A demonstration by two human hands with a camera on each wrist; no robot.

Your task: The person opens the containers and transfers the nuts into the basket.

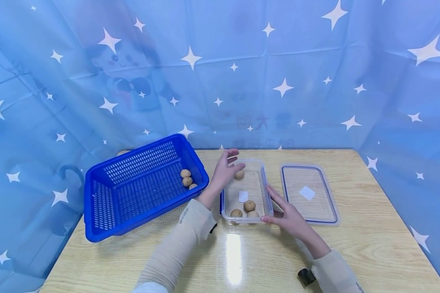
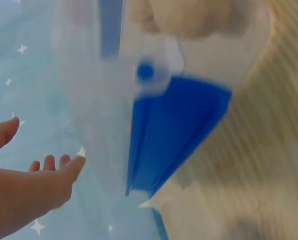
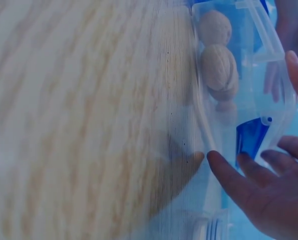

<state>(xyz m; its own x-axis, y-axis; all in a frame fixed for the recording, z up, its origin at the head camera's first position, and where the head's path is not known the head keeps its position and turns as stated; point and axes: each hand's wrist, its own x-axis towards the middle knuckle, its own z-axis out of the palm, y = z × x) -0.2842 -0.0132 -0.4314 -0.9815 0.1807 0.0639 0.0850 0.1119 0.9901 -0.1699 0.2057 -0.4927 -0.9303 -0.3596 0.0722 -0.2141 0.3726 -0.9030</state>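
Observation:
A clear plastic food container (image 1: 256, 183) with blue side clips stands in the middle of the table. Several walnuts (image 1: 249, 206) sit at its near end, and one walnut (image 1: 239, 174) lies near its far end. My left hand (image 1: 224, 169) hovers over the container's far left corner, fingers and thumb apart; the left wrist view shows this hand (image 2: 36, 187) with nothing in it. My right hand (image 1: 287, 213) rests against the container's right side, with spread fingers along the wall and the thumb by the near corner. In the right wrist view, its fingertips (image 3: 214, 159) are right at the container's edge.
To the left stands a blue plastic basket (image 1: 146, 219) with a few walnuts (image 1: 187, 181) at its right end. The container's clear lid (image 1: 308, 209) lies flat on the table to the right. A blue star-patterned curtain (image 1: 220, 81) hangs behind the wooden table (image 1: 366, 228).

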